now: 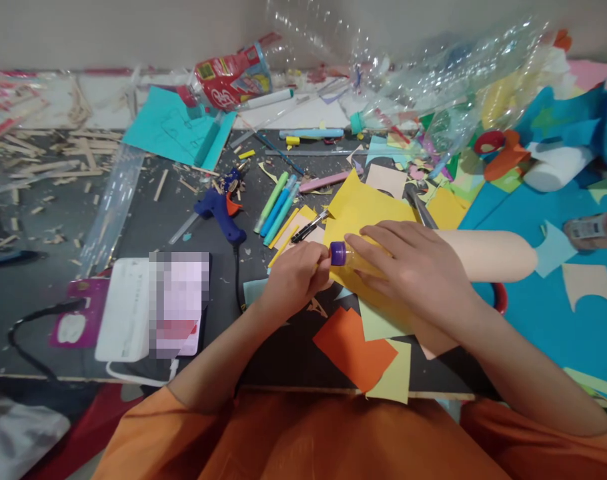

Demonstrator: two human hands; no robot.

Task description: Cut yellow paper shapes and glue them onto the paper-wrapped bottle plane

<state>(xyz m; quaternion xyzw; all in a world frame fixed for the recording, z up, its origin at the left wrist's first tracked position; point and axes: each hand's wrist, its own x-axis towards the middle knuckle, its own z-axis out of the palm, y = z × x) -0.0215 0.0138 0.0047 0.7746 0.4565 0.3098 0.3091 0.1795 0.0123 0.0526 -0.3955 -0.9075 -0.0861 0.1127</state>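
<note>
While right hand (411, 263) clasps peach-covered bottle (491, 256), left hand (298, 270) clenched at purple cap (338, 253), contents hidden.

The right hand (408, 263) holds a pale bottle (493, 257) on its side, the left hand (298, 270) at its purple cap (338, 254).

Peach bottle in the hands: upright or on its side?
The bottle is on its side: its purple cap sits at the left hand, its rounded peach end points right, and the right hand covers its middle.

Craft workspace: glue gun (222, 213), markers (278, 207), cut paper (351, 347).
</note>
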